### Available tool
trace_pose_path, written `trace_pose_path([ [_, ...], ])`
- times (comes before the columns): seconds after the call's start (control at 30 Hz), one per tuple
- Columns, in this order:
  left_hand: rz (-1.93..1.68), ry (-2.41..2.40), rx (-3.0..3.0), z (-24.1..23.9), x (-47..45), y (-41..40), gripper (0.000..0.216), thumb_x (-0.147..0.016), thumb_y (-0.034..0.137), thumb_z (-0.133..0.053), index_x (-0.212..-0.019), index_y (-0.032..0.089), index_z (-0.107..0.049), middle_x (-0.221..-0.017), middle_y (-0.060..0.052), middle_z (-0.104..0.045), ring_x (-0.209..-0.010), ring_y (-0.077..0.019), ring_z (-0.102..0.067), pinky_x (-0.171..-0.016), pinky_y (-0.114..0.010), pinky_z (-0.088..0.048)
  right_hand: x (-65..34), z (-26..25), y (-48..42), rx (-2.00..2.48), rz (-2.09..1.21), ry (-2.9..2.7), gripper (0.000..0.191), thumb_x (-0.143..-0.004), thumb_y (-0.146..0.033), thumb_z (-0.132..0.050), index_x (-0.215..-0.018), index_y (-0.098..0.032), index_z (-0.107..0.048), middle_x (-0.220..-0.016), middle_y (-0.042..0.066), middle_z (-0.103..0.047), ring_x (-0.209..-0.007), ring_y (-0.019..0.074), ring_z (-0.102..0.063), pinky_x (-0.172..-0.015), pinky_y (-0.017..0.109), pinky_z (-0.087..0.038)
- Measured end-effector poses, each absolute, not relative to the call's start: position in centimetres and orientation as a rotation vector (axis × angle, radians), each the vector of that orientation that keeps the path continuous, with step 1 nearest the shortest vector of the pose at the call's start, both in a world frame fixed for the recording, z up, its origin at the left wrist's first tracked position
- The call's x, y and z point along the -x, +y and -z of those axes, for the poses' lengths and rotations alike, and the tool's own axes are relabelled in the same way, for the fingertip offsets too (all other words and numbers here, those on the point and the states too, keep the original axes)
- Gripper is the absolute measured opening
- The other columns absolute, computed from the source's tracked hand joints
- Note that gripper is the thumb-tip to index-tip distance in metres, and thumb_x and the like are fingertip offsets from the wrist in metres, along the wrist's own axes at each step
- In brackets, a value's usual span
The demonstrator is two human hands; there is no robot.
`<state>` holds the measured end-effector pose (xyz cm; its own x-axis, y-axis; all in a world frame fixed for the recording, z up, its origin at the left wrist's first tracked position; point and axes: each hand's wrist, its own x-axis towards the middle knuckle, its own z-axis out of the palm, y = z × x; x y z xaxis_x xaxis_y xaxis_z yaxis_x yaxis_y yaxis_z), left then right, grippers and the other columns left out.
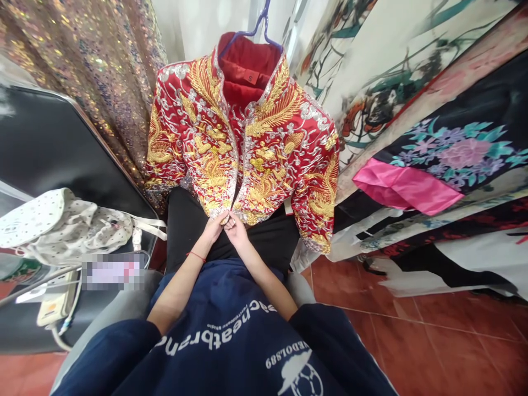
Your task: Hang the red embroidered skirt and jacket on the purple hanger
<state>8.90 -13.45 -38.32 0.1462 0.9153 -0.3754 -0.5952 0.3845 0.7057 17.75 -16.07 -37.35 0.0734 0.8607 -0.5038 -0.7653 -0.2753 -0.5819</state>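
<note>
A red jacket (264, 159) with gold and silver embroidery hangs in front of me on a purple hanger (260, 25). Its front edges part at the collar and come close together toward the hem. My left hand (215, 226) pinches the hem at the lower end of one front edge. Right beside it, my right hand (236, 230) has its fingers closed on the other front edge. Both hands nearly touch. Whatever small fastening may lie between the fingertips is hidden. Inside the collar a red size label (251, 77) shows the letter S.
On the left, a black chair (45, 137) carries a white patterned cloth bag (82, 225) and a power strip (55, 302) with cables. A sequined curtain (94, 71) hangs behind it. Embroidered garments (454, 154) hang along the right, above a red tiled floor (416, 341).
</note>
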Motion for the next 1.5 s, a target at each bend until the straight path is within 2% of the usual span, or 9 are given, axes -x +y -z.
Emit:
trace_pose_path([
  [0.1, -1.202, 0.909, -0.459, 38.6, -8.9, -14.1, 0.024, -0.068, 0.015, -0.090, -0.085, 0.013, -0.073, -0.081, -0.002, -0.076, -0.076, -0.0121, -0.070, -0.084, -0.025, -0.055, -17.3, 36.9, -16.4, 0.982, -1.554, -0.161, 0.044, -0.092, -0.024, -0.066, -0.059, -0.023, -0.035, -0.050, -0.011, -0.029, -0.045, 0.0056, -0.028, -0.047, 0.019, -0.034],
  [0.27, -1.245, 0.984, -0.510, 39.3, -8.0, -14.9, 0.037, -0.065, 0.015, -0.092, -0.097, 0.014, -0.075, -0.095, -0.004, -0.079, -0.089, -0.0145, -0.073, -0.092, -0.026, -0.054, -17.3, 36.7, -16.6, 1.067, -1.548, -0.237, 0.047, -0.088, -0.026, -0.070, -0.059, -0.024, -0.034, -0.046, -0.012, -0.028, -0.043, 0.0044, -0.027, -0.045, 0.018, -0.031],
  [0.47, -1.223, 1.009, -0.486, 39.0, -7.4, -16.0, 0.048, -0.060, 0.014, -0.095, -0.104, 0.015, -0.076, -0.099, -0.005, -0.080, -0.102, -0.0184, -0.074, -0.096, -0.028, -0.054, -21.8, 36.0, -17.6, 1.348, -1.698, -0.559, 0.034, -0.076, -0.035, -0.085, -0.059, -0.018, -0.061, -0.044, -0.004, -0.056, -0.039, 0.0051, -0.043, -0.040, 0.019, -0.026],
  [0.57, -1.170, 0.969, -0.441, 38.4, -7.6, -16.3, 0.042, -0.063, 0.014, -0.093, -0.102, 0.015, -0.076, -0.099, -0.007, -0.080, -0.096, -0.0190, -0.074, -0.090, -0.030, -0.057, -24.8, 35.2, -18.6, 1.500, -1.733, -0.757, 0.038, -0.071, -0.041, -0.089, -0.054, -0.015, -0.066, -0.039, 0.001, -0.058, -0.033, 0.0075, -0.044, -0.037, 0.021, -0.020],
  [0.73, -1.097, 0.945, -0.403, 37.4, -7.6, -16.8, 0.029, -0.068, 0.016, -0.090, -0.094, 0.013, -0.077, -0.096, -0.009, -0.080, -0.083, -0.0154, -0.072, -0.076, -0.026, -0.055, -25.9, 33.4, -19.6, 1.533, -1.533, -0.977, 0.039, -0.074, -0.041, -0.088, -0.052, -0.017, -0.067, -0.038, -0.001, -0.056, -0.035, 0.0079, -0.047, -0.043, 0.021, -0.033],
  [0.9, -1.062, 0.862, -0.483, 36.0, -7.3, -17.7, 0.034, -0.069, 0.019, -0.091, -0.100, 0.013, -0.078, -0.101, -0.010, -0.079, -0.088, -0.0191, -0.073, -0.080, -0.029, -0.055, -23.4, 32.2, -19.7, 1.473, -1.323, -1.041, 0.032, -0.083, -0.042, -0.080, -0.063, -0.018, -0.071, -0.049, -0.001, -0.064, -0.044, 0.0089, -0.055, -0.054, 0.021, -0.043],
  [1.17, -1.095, 0.750, -0.595, 35.2, -7.2, -17.6, 0.048, -0.064, 0.023, -0.094, -0.109, 0.013, -0.078, -0.119, -0.011, -0.077, -0.114, -0.0243, -0.070, -0.109, -0.035, -0.048, -22.3, 32.0, -19.2, 1.422, -1.387, -0.997, 0.042, -0.084, -0.055, -0.073, -0.069, -0.015, -0.071, -0.056, 0.004, -0.071, -0.043, 0.0094, -0.057, -0.047, 0.020, -0.035],
  [1.37, -1.074, 0.769, -0.608, 35.6, -7.0, -17.5, 0.049, -0.064, 0.027, -0.094, -0.108, 0.011, -0.078, -0.114, -0.013, -0.078, -0.107, -0.0249, -0.072, -0.107, -0.039, -0.048, -22.1, 32.1, -19.2, 1.401, -1.405, -0.968, 0.039, -0.078, -0.054, -0.076, -0.071, -0.016, -0.071, -0.061, 0.004, -0.073, -0.047, 0.0081, -0.058, -0.046, 0.019, -0.031],
  [1.5, -1.066, 0.791, -0.603, 35.6, -6.9, -17.5, 0.046, -0.062, 0.027, -0.094, -0.101, 0.009, -0.079, -0.103, -0.011, -0.080, -0.097, -0.0221, -0.072, -0.099, -0.037, -0.052, -21.9, 31.8, -19.5, 1.406, -1.351, -0.974, 0.031, -0.072, -0.046, -0.082, -0.069, -0.018, -0.069, -0.061, 0.001, -0.071, -0.052, 0.0100, -0.060, -0.050, 0.020, -0.039],
])
